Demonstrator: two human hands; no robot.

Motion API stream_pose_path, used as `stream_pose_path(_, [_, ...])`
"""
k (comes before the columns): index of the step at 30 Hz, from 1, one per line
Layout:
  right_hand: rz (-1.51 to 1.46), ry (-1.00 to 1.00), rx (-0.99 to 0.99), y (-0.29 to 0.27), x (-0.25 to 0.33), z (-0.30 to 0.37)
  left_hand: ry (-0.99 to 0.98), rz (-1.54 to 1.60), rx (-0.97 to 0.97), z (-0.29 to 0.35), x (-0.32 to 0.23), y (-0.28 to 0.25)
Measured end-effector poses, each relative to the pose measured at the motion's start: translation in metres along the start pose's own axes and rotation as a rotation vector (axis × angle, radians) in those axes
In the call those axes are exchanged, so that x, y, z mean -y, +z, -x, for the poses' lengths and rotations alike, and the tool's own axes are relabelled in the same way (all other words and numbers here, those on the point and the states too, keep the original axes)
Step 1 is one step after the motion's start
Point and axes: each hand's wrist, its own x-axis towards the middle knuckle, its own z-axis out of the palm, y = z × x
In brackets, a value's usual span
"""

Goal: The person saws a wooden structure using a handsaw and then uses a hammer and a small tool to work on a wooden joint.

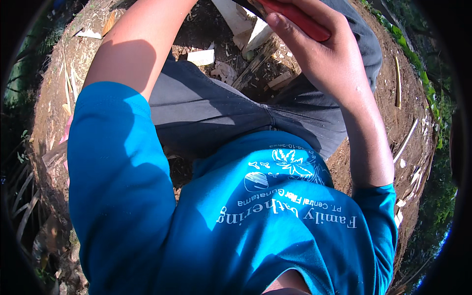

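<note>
My right hand [327, 54] is at the top right of centre, its fingers wrapped round the red handle [302, 20] of a tool. The thumb lies along the handle. The tool's working end runs out past the top edge, so I cannot tell its kind. My left forearm [142, 34] reaches up and leaves the picture at the top; the left hand is out of sight. Just below and left of the right hand, pale split wood [258, 34] stands between my legs.
On the soil between my legs lie a pale wood block [201, 57], a rough dark stick [255, 65] and a crumpled dry leaf [224, 72]. Wood chips and thin strips [406, 140] are strewn on the ground at the right. Green plants [418, 56] border it there.
</note>
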Motion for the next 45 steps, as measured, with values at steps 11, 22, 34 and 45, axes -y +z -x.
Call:
stream_pose_path(11, [0.154, -0.051, -0.219, 0.0, -0.05, 0.051, 0.018, 0.004, -0.031, 0.001, -0.006, -0.003])
stream_pose_path(22, [0.192, 0.063, -0.298, 0.003, -0.033, 0.127, 0.033, -0.007, -0.048, 0.004, -0.01, -0.002])
stream_pose_path(34, [0.182, -0.137, -0.22, 0.031, -0.062, 0.022, 0.079, 0.0, -0.07, -0.002, -0.019, -0.007])
stream_pose_path(45, [-0.082, -0.29, -0.166, 0.025, -0.097, 0.039, 0.063, -0.028, -0.074, 0.01, -0.023, -0.009])
